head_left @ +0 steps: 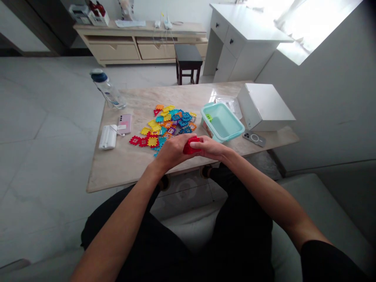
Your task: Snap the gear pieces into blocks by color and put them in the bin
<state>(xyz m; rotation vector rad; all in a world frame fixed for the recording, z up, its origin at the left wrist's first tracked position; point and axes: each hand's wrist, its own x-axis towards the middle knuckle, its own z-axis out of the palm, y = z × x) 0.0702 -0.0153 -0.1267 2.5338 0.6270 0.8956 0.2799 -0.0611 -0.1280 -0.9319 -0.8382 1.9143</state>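
Observation:
Both my hands meet over the near edge of a marble-topped table [123, 164]. My left hand [173, 152] and my right hand [210, 148] are closed around a red plastic block piece [191, 145] held between them. Just beyond them lies a pile of colourful interlocking square tiles [166, 123] in red, yellow, orange and blue. To the right of the pile stands a mint-green plastic tub [226, 125] with a small green piece [208, 117] inside.
A water bottle [108, 90], a pink phone [125, 123] and a white pouch [107, 137] lie on the left of the table. A white box [264, 105] and a grey phone [254, 138] sit at the right. A dark stool [188, 58] and a white cabinet [241, 35] stand behind.

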